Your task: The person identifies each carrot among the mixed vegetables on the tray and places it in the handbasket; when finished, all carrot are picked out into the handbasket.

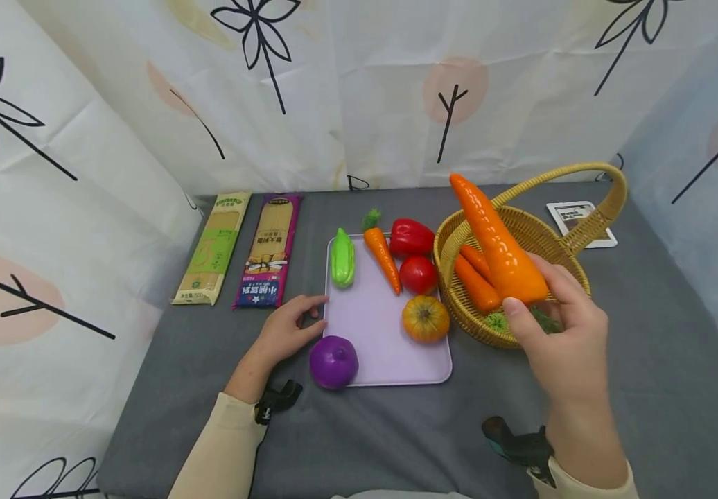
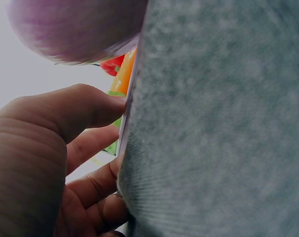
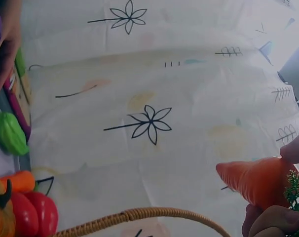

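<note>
My right hand (image 1: 561, 326) grips a large orange carrot (image 1: 496, 239) by its thick end, raised over the wicker basket (image 1: 536, 220) with its tip pointing up and away. Its green leaves show by the fingers in the right wrist view. Inside the basket lie more carrots (image 1: 476, 284) with green tops. At the left edge of the pale lilac tray (image 1: 368, 322), my left hand (image 1: 287, 326) touches the rim with thumb and fingers. A purple round vegetable (image 1: 334, 362) sits beside that hand on the tray's near left corner.
On the tray lie a green vegetable (image 1: 342, 258), a smaller carrot (image 1: 382, 255), a red pepper (image 1: 412, 238), a tomato (image 1: 418, 275) and a small pumpkin (image 1: 425, 319). Two pasta packs (image 1: 212, 249) lie at left. Behind the basket is a white-framed card (image 1: 574, 213).
</note>
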Tool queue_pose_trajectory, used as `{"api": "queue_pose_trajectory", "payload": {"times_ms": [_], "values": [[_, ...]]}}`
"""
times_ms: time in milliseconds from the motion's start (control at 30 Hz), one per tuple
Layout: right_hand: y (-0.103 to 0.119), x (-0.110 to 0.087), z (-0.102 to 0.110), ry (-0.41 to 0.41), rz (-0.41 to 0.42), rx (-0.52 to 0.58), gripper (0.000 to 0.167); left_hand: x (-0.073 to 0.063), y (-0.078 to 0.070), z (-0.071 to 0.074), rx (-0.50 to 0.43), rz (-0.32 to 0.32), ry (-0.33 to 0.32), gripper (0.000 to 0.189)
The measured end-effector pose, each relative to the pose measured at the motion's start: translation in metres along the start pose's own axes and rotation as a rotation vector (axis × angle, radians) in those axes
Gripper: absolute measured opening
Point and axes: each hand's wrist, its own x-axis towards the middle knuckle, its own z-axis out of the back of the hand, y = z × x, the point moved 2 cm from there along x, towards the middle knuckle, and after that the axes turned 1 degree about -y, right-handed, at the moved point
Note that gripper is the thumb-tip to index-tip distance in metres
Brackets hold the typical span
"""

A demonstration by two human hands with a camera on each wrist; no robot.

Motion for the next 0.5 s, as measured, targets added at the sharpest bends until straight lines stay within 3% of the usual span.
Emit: {"api": "queue_pose_trajectory", "payload": {"times_ms": [233, 400, 500], "values": [[-0.015, -0.016, 0.029, -0.162, 0.032, 0.035, 0.039, 0.000, 0.000, -0.001, -0.004, -0.015, -0.003, 0.046], [-0.028, -0.024, 0.047, -0.186, 0.021, 0.005, 0.037, 0.000, 0.001, -0.001, -0.002, -0.028, -0.013, 0.045], [-0.035, -0.028, 0.053, -0.187, -0.027, -0.056, 0.038, 0.001, 0.001, -0.002, 0.001, -0.031, -0.014, 0.045]]}}
